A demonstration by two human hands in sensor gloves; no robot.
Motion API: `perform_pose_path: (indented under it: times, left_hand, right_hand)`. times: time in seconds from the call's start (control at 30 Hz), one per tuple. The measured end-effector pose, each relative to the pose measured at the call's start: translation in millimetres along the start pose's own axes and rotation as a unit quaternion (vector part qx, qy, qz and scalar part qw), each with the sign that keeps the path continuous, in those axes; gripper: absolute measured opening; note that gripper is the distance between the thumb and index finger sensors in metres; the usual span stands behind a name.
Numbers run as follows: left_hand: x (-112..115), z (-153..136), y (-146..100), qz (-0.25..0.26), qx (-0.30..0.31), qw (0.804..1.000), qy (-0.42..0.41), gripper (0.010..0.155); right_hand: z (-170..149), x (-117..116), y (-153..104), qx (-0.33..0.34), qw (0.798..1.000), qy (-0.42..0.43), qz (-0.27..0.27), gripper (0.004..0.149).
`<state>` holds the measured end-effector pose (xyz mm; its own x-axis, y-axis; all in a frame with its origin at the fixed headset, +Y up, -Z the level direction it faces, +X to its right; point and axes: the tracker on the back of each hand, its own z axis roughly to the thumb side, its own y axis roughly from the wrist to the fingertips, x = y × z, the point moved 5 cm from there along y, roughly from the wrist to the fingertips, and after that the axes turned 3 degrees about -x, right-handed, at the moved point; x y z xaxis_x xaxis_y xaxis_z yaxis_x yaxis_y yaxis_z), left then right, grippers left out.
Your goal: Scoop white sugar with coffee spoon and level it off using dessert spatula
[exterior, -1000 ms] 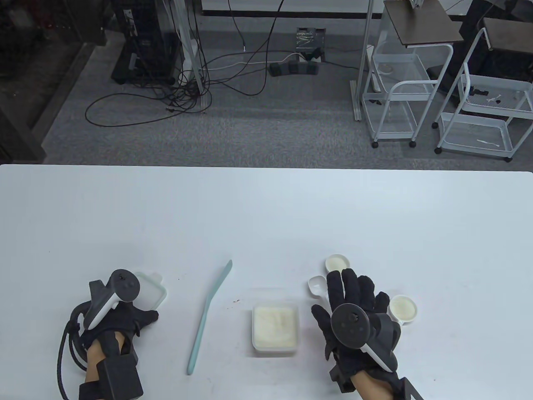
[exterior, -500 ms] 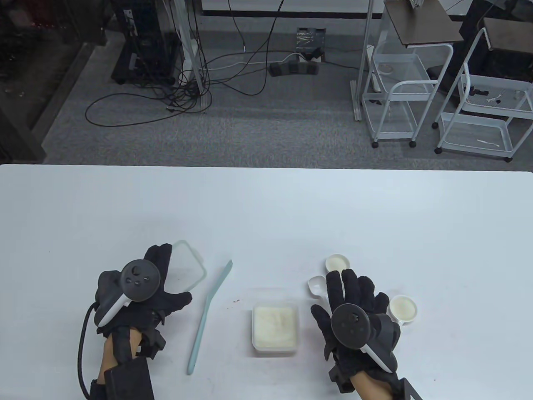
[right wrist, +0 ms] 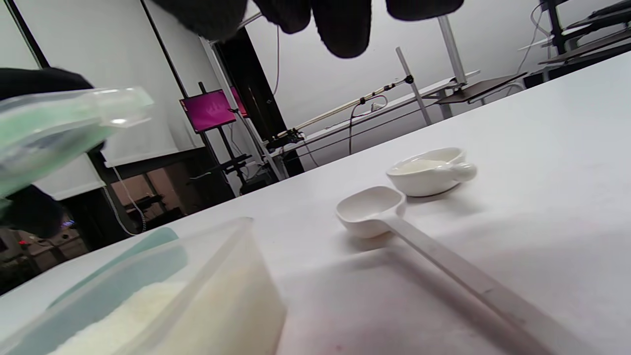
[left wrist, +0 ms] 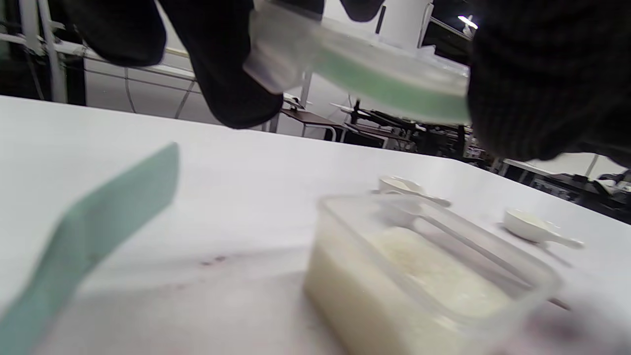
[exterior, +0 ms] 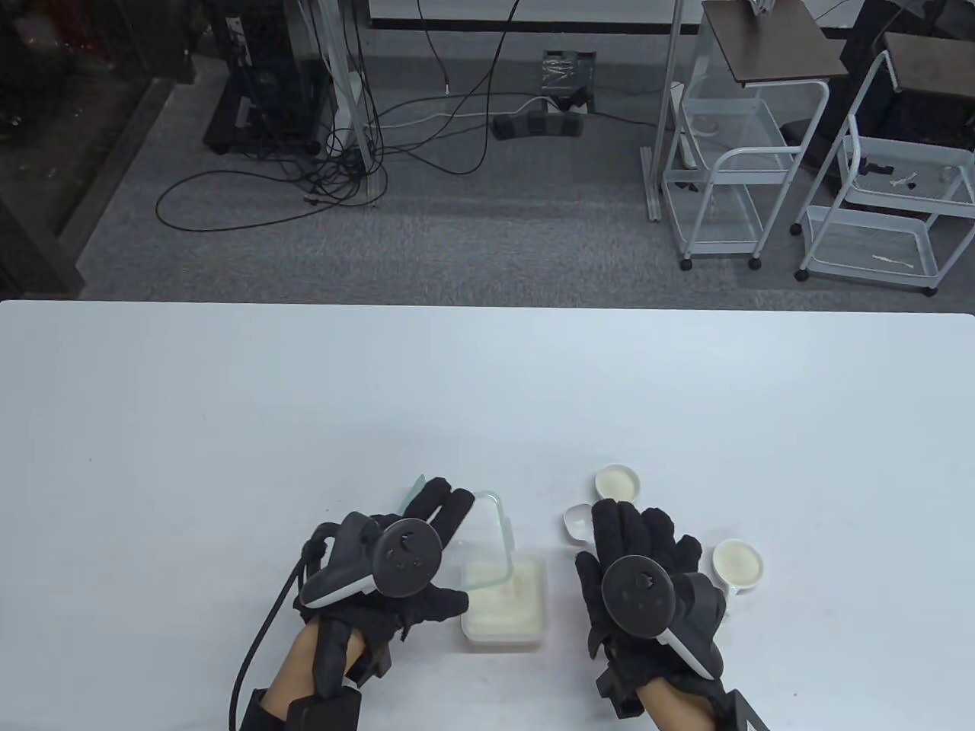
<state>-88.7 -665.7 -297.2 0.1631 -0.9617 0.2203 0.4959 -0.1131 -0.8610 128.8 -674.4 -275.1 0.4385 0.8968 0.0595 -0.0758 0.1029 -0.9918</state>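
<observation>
I am holding the clear lid (exterior: pixel 487 541) in my left hand (exterior: pixel 396 571), fingers and thumb pinching its edge, tilted above the near-left corner of the open sugar container (exterior: pixel 504 605), which is sitting just to that hand's right. My right hand (exterior: pixel 640 563) is hovering palm down with fingers relaxed and gripping nothing; whether it touches the table I cannot tell. The coffee spoon (right wrist: pixel 394 222) is lying directly under those fingers, its empty bowl poking out just past the fingertips on the thumb side and its long handle running back beneath the palm toward my wrist. So I am judging the right hand the nearer one for the spoon. The dessert spatula (left wrist: pixel 84 241) is lying under the left hand, mostly hidden from above.
</observation>
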Motion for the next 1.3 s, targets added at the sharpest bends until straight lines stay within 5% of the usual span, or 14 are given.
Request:
perform_pose_path:
  times: [0.13, 0.37, 0.57, 1.3]
  left_hand:
    - [2.7, 24.6, 2.1, -0.003, 0.035, 0.999, -0.007, 0.115]
    - [14.7, 30.1, 6.4, -0.02, 0.041, 0.999, 0.01, 0.114]
    - [22.7, 23.9, 10.9, -0.032, 0.033, 0.999, 0.02, 0.113]
    - [49.4, 22.3, 24.9, -0.087, 0.003, 0.993, 0.08, 0.109]
  right_hand:
    - [5.4, -7.0, 1.4, 0.028, 0.994, 0.103, 0.025, 0.06]
    - [6.0, -16.3, 3.5, 0.026, 0.985, 0.163, 0.048, 0.062]
    - [2.9, -37.6, 6.9, 0.015, 0.981, 0.173, 0.088, 0.061]
    - [8.6, -58.6, 7.4, -0.001, 0.993, 0.063, 0.096, 0.06]
